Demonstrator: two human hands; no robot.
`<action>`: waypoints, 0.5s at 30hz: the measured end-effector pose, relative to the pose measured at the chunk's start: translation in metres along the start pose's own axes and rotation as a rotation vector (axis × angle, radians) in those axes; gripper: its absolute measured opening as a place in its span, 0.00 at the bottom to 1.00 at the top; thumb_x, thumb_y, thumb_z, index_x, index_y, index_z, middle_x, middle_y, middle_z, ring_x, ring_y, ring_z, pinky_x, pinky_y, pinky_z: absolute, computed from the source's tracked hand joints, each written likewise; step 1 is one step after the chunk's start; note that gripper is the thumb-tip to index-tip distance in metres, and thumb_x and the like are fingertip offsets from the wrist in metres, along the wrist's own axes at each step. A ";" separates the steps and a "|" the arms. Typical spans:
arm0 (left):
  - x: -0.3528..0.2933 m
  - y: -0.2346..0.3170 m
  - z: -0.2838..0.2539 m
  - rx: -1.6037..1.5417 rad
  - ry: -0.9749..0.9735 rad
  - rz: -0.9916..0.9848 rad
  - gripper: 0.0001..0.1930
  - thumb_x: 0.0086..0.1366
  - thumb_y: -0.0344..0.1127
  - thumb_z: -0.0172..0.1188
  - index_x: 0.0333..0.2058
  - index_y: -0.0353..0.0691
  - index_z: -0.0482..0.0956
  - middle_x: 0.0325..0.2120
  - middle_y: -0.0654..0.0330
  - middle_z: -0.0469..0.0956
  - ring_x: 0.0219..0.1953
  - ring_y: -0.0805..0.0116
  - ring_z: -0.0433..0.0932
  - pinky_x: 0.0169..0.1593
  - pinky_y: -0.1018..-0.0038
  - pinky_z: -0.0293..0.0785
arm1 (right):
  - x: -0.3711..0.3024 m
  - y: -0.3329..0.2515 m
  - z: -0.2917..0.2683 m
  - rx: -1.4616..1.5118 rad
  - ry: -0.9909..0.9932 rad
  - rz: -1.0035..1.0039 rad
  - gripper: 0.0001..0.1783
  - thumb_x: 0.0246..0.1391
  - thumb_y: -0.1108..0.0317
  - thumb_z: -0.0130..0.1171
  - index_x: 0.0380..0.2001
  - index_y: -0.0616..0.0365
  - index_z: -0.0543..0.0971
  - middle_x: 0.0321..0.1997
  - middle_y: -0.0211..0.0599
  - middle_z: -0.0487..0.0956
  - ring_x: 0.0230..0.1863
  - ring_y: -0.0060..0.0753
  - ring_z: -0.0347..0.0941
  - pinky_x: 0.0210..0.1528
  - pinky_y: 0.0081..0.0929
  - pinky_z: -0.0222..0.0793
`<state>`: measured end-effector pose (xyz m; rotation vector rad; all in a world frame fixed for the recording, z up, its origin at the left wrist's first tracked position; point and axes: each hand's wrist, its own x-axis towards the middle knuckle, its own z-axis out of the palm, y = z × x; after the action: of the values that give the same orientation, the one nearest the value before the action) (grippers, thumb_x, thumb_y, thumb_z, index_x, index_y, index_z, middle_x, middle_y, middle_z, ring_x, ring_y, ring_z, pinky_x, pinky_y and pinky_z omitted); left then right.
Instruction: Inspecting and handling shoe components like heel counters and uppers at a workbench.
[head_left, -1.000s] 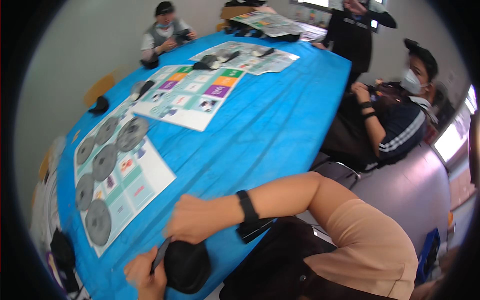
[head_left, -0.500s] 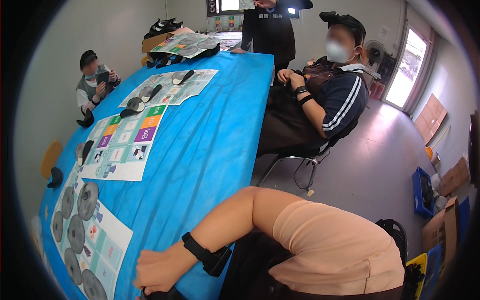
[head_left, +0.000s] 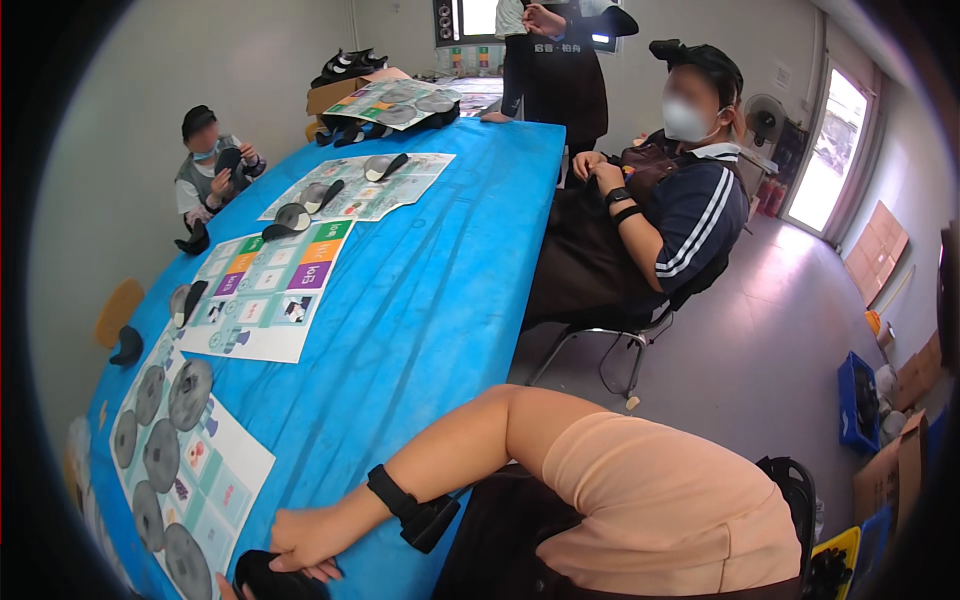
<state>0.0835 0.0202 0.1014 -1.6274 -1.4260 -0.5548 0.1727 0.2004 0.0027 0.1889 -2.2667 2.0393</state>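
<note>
Right hand (head_left: pixel 305 538): fingers clamped on black piece (head_left: pixel 282 588), near left | left hand (head_left: pixel 224 589): at its left, fingers I can't make out | grey discs (head_left: pixel 161 455): left, on sheet (head_left: pixel 237 460)

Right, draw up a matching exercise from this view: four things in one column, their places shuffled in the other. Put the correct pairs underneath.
Things
1. Right hand
2. Grey discs
3. Fan
4. Blue crate

Places
A. To the left of the bright doorway
B. On the floor, at the right of the picture
C. Touching a black item at the lower edge
D. On printed sheets

Pairs: 1-C; 2-D; 3-A; 4-B
</note>
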 end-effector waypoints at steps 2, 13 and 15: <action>0.002 0.004 0.002 0.073 -0.091 -0.072 0.09 0.63 0.29 0.68 0.39 0.28 0.85 0.23 0.51 0.82 0.21 0.55 0.80 0.25 0.66 0.75 | -0.001 0.001 0.003 -0.024 0.042 -0.029 0.30 0.73 0.62 0.39 0.18 0.69 0.73 0.16 0.40 0.81 0.15 0.27 0.79 0.22 0.22 0.76; 0.005 -0.003 0.020 -0.110 0.122 -0.072 0.15 0.54 0.17 0.65 0.42 0.29 0.84 0.29 0.48 0.84 0.28 0.53 0.84 0.32 0.66 0.77 | -0.021 -0.024 0.002 -0.079 0.235 -0.085 0.36 0.71 0.46 0.45 0.19 0.66 0.76 0.17 0.40 0.82 0.17 0.28 0.81 0.22 0.24 0.77; 0.005 -0.003 0.029 -0.138 0.083 -0.155 0.18 0.54 0.14 0.62 0.45 0.29 0.84 0.34 0.47 0.85 0.32 0.53 0.85 0.35 0.64 0.80 | -0.025 -0.024 -0.003 -0.140 0.222 -0.028 0.39 0.67 0.38 0.49 0.18 0.65 0.80 0.17 0.40 0.81 0.19 0.29 0.81 0.22 0.25 0.77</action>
<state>0.0756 0.0468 0.0921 -1.5889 -1.4875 -0.8159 0.2008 0.2020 0.0226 -0.0146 -2.2430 1.7802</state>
